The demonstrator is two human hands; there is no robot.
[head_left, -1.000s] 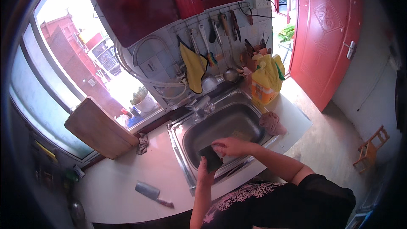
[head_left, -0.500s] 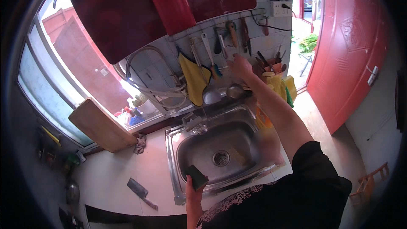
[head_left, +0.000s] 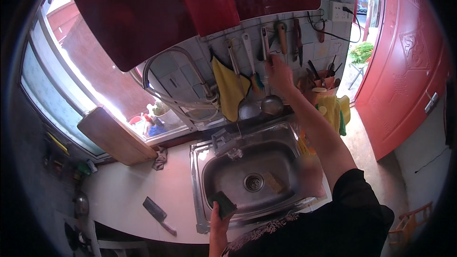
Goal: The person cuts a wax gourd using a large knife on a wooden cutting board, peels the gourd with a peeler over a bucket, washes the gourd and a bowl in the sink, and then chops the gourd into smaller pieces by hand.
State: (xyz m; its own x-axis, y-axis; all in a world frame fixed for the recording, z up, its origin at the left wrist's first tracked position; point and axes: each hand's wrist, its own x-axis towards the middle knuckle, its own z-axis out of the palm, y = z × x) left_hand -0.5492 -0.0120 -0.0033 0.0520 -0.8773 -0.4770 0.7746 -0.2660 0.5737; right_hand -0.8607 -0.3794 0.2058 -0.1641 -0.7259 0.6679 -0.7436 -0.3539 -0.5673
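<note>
My left hand [head_left: 220, 219] grips a dark, rectangular block [head_left: 223, 204] over the near left corner of the sink [head_left: 247, 162]; its exact kind is unclear. Reaching up to the wall rack, my right hand [head_left: 280, 74] has its fingers closed around the handle of a hanging ladle [head_left: 272, 105]. The ladle's round bowl shows below the hand and its handle top above. A tan, flat piece [head_left: 274, 182] lies in the basin beside the drain [head_left: 253, 182]. The faucet [head_left: 225, 143] stands at the sink's back edge.
A cleaver [head_left: 158, 214] lies on the white counter [head_left: 124, 195]. A thick wooden cutting board [head_left: 116, 135] leans at the window, a grey rag [head_left: 161, 159] beside it. A yellow cloth [head_left: 228, 88] and several utensils hang from the rack. Red cabinets [head_left: 200, 4] overhang the sink.
The view has shifted, so the wall and rack sit further right. My right hand is still up at the hanging ladle, and my left hand still holds the dark block over the sink.
</note>
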